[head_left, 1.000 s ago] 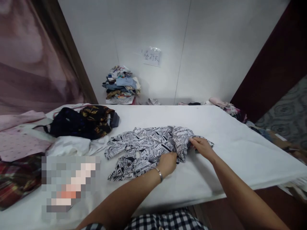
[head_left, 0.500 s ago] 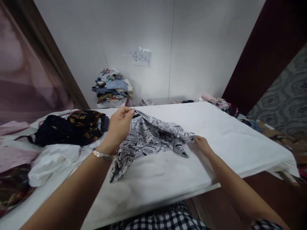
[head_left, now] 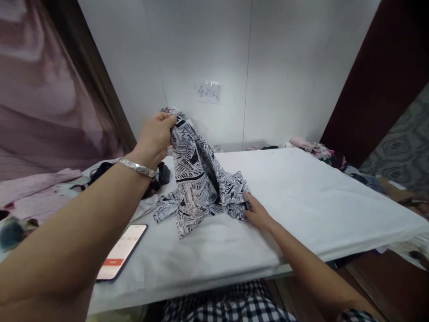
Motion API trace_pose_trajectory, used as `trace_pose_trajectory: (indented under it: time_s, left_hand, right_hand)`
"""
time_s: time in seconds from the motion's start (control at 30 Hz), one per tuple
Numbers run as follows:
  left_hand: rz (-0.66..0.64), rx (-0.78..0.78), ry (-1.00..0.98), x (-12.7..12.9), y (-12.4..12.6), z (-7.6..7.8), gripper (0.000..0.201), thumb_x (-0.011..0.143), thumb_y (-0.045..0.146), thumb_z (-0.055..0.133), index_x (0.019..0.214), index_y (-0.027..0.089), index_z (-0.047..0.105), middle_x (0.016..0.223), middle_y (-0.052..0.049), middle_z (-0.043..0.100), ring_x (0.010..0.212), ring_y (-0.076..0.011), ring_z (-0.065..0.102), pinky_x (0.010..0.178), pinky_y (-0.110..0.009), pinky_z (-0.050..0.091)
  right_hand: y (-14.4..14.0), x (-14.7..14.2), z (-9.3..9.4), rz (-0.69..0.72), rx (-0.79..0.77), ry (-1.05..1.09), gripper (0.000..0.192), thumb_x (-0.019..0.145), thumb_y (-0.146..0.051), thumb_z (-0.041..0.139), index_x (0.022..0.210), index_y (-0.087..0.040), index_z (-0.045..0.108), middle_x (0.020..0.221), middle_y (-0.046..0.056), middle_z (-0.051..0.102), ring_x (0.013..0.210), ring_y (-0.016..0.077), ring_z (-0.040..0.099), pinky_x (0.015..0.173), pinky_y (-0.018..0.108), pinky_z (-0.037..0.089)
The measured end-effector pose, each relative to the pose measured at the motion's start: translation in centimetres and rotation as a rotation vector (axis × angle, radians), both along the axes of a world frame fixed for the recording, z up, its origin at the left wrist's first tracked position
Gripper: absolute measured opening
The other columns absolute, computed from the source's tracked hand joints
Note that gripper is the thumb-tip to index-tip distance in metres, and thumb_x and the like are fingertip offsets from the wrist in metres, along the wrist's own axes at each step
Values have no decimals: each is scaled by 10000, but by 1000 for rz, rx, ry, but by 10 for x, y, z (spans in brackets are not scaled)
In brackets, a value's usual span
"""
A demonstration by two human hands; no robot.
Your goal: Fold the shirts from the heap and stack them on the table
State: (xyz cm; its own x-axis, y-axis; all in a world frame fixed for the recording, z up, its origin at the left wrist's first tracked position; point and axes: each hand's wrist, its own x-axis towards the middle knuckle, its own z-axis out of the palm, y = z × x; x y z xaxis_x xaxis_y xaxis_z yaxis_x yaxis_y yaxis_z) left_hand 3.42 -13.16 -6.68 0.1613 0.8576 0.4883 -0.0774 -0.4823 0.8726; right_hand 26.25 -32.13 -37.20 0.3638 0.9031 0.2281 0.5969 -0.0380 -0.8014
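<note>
Beside printed shirt [head_left: 201, 188] (lifted): phone [head_left: 121, 252], dark clothes [head_left: 161, 174].

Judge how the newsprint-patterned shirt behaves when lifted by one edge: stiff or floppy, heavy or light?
Probably floppy: the newsprint-patterned shirt hangs in loose folds from the left hand, which pinches its top edge, while its lower part pools on the white table. It seems light, since a fingertip pinch holds it up. The right hand rests on its lower edge, likely keeping it from sliding.
</note>
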Motion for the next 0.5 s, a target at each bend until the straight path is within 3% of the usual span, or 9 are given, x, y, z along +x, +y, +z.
trace_pose_trajectory:
  time_s: [0.07,0.13,0.23,0.3,0.4,0.5]
  left_hand:
    - [-9,-48,-38,-2,0,9,173,881,219,623,738,206,528,623,29,500,626,-128,511,630,-302,483]
    - [13,-50,-74,-4,0,16,208,850,236,647,690,239,516,610,22,499,620,-148,523,591,-319,479]
    - [48,-37,-81,-10,9,22,206,824,280,661,686,254,511,600,28,514,644,-166,561,601,-341,488]
    - [116,31,-45,-19,23,22,158,824,321,653,752,238,540,647,30,569,698,-162,593,644,-339,501]
    - [286,129,10,-37,52,11,162,848,352,602,833,195,567,800,-3,657,790,-145,611,701,-321,489]
    - [329,103,106,-51,78,-22,228,832,375,600,762,163,558,823,-64,679,845,-195,626,740,-367,479]
  right_hand:
    - [16,0,4,-57,14,-96,781,725,-295,638,1472,-254,414,1560,75,370,1455,325,270,1189,531,206]
    - [31,1,12,-80,4,-117,666,735,-307,656,1384,-248,523,1493,92,462,1421,333,325,1169,515,247]
    - [49,6,31,-58,19,-3,312,809,-336,578,1085,-253,697,1211,68,672,1249,303,511,1099,473,354]
    - [52,9,48,-55,85,195,267,846,-403,526,954,-239,707,1020,50,718,1112,285,582,1009,455,444]
    - [45,15,79,-13,189,530,354,827,-533,561,937,-220,684,912,52,710,944,259,623,784,387,556]
    - [34,20,101,61,195,761,350,784,-533,657,940,-221,681,915,52,700,828,218,624,599,308,554]
